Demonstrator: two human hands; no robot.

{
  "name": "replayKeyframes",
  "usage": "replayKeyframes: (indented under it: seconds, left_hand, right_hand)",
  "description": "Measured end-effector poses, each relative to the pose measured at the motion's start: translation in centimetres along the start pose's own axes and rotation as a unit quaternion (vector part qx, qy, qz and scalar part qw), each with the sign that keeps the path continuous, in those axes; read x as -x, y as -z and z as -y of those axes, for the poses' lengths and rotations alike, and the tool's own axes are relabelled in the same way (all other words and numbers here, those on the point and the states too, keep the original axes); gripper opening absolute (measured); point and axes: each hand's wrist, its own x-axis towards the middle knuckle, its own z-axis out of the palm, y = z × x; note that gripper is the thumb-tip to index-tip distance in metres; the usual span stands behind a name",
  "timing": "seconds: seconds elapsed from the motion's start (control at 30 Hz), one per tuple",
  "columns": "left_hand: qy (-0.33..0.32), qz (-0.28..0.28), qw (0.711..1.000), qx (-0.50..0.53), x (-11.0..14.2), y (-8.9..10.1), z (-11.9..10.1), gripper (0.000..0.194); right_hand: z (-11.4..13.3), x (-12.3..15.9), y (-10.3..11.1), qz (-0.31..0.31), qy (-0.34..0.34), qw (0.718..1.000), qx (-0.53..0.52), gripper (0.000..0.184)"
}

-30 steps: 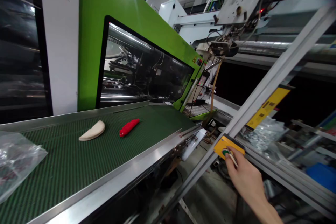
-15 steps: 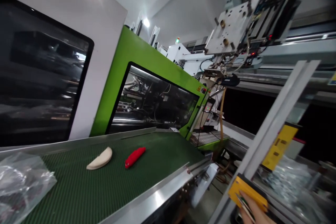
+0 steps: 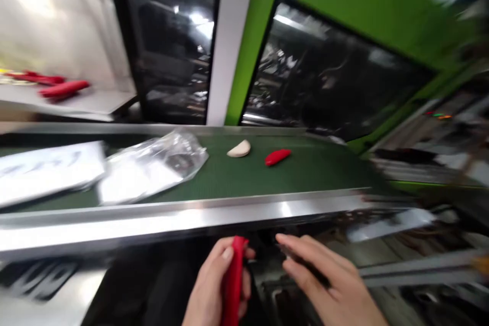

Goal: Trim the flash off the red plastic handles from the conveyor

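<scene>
Two hands: our left hand (image 3: 210, 290) clamps a red plastic part (image 3: 233, 285) upright to steady it; our right hand (image 3: 328, 285) spreads its fingers, grip unclear.

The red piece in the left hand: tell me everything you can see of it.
The red piece is a long, narrow strip of bright red, matte-looking material; motion blur hides any finer detail, and its exact material cannot be told. It stands roughly upright in the left hand, whose fingers close around it. Its top end rises above them, and its lower end runs out of the bottom of the view. It is held just below the steel edge of the conveyor, and only the hand touches it.
</scene>
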Motion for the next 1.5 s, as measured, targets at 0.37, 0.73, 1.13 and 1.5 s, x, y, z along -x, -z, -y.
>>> replayKeyframes:
  seconds: [0.37, 0.73, 1.13, 1.5]
  left_hand:
    - [-0.024, -0.057, 0.997, 0.046, 4.2, 0.7, -1.0, 0.041]
    - [-0.008, -0.089, 0.995, 0.044, 5.3, 0.1, -1.9, 0.036]
    - [-0.012, -0.081, 0.996, 0.047, 5.2, 0.3, -1.8, 0.034]
    - [0.015, -0.081, 0.996, 0.032, 5.3, 0.2, -2.2, 0.037]
  right_hand:
    - [3.1, -2.1, -2.0, 0.012, 0.18, 0.982, 0.047, 0.041]
    - [4.4, -2.3, -2.9, -0.008, 0.183, 0.982, 0.034, 0.037]
    - [4.1, -2.1, -2.8, -0.002, 0.182, 0.983, 0.028, 0.037]
    - [3.7, -1.7, -2.8, -0.003, 0.194, 0.981, 0.022, 0.035]
